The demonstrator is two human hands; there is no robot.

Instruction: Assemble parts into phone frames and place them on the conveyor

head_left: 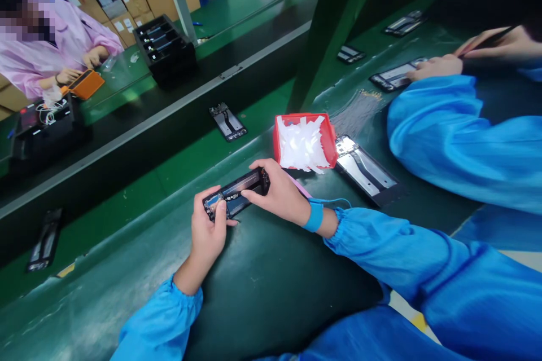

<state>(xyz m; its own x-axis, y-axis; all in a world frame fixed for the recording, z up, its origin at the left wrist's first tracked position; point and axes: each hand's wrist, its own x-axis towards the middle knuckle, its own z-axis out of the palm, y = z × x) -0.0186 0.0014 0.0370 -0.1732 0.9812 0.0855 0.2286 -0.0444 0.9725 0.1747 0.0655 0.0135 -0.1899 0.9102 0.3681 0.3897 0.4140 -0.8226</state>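
Observation:
Between my two hands is an opened smartphone (243, 185), dark-framed, its inner side with a metal plate and black flex cable facing up. My left hand (209, 225) grips its left end, the thumb lying on the board there. My right hand (277, 190) has hold of the right end, with the thumb over the inner face. A blue strap circles my right wrist. Just beyond my right hand sits a red tray (277, 146) heaped with white strips (305, 144). To the right of the tray lies another opened phone (366, 169), partly under its edge.
Opened phones (227, 122) (44, 240) lie along the green belt. Thin wires (359, 110) are bunched behind the tray. At right, a co-worker's hands (440, 67) work over a phone. A green post (334, 28) rises mid-bench. Across the line, a person in pink (63, 39) handles an orange item.

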